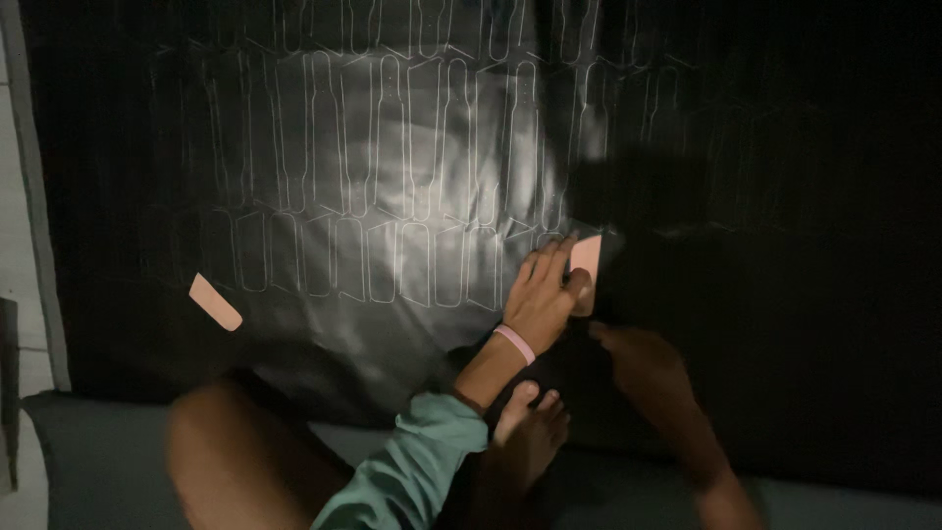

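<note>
A large black sheet [746, 147] lies spread out, covered with rows of thin traced outlines [392, 177]. My left hand [543, 291], with a pink band at the wrist and a teal sleeve, presses a small pink template [587, 253] flat onto the sheet at the right end of the lower row of outlines. My right hand [638, 365] rests in deep shadow just right of and below it, fingers pointing toward the template. Whether it holds anything is hidden by the dark.
A second pink template [214, 301] lies loose on the sheet at the left. My bare foot [530, 432] and knee [235, 447] rest at the sheet's near edge on a grey mat [88, 461]. Pale floor [15, 275] shows at the far left.
</note>
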